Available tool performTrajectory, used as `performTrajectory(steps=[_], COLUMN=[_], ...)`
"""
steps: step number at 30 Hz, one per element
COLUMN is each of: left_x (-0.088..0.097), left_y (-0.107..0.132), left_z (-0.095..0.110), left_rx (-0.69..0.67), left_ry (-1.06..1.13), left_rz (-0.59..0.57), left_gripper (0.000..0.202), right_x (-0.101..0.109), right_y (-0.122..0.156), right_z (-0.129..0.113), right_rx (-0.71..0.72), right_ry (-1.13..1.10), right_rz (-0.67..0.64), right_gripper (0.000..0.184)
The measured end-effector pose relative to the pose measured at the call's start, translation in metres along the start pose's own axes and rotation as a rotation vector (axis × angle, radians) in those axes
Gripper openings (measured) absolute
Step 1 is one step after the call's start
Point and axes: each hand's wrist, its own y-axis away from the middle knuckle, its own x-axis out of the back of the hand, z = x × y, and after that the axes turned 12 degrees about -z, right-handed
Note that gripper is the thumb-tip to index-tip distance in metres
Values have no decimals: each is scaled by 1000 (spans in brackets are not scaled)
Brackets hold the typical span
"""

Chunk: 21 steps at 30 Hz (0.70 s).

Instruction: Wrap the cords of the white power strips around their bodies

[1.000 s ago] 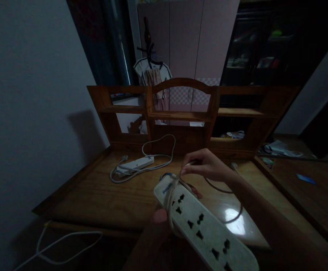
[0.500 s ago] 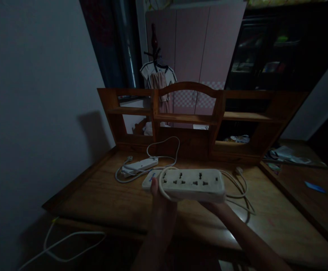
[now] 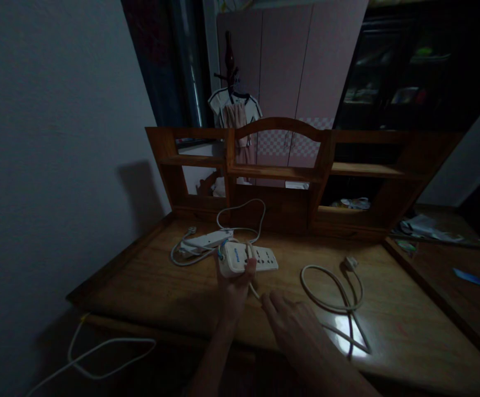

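Power strip (image 3: 238, 257), pale and marked with blue letters, is held up over the front part of the wooden bench (image 3: 140, 286). Of the two hands, the left hand (image 3: 234, 289) clasps it near the lettered end from below, with the thumb bent up over the socket face. Its beige cord (image 3: 255, 290) loops around the strip and runs down to the right hand (image 3: 291, 321), whose fingers lie together and close on it at the tips; the thumb is hidden. More cord comes out beyond that hand and lies in loose loops on the bench, ending at a plug (image 3: 350, 263). Behind the held strip, a white extension block (image 3: 209, 241) rests on the bench with a white cable (image 3: 260, 220) curling around it.
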Motion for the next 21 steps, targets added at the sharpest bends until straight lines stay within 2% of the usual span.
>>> performTrajectory(steps=[6,9,13,16,18,21], left_x=[16,24,25,20,17,16], left_y=[2,4,11,19,23,29], left_z=[0,-4,2,10,11,6], left_rx=[45,134,252,306,308,324], left_ry=[52,105,130,119,110,153], left_rz=[-212,-238,-242,-257,-255,-238], left_gripper=[58,57,57,50,50,54], right_x=[21,34,60,78,82,76], right_y=[20,18,6,-9,-20,-37], right_z=[25,47,73,83,86,92], right_rx=[198,278,353,427,467,494], right_ry=[17,-24,-178,-273,-372,-613], right_rz=[170,284,350,356,347,298], right_gripper=[17,3,29,33,33,33])
